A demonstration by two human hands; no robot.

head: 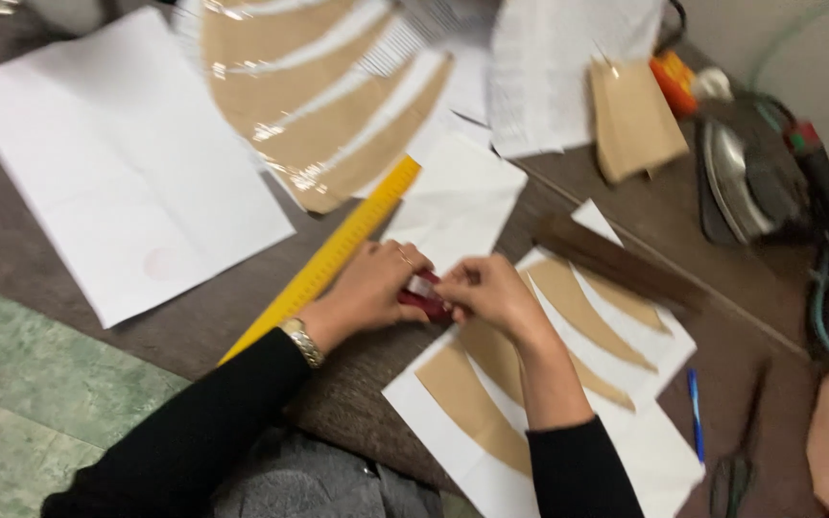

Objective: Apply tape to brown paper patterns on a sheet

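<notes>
both hands (pixel 434 288) grip a small, perhaps red tape roll (pixel 424 299).

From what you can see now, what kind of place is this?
Probably a craft or pattern-making workshop. Curved brown paper pieces lie taped on white sheets across a dark worktable, a long yellow ruler lies beside them, and an electric iron sits at the table's far right.

Both hands meet at centre, left hand (pixel 371 283) and right hand (pixel 491 293) fingers curled
</notes>
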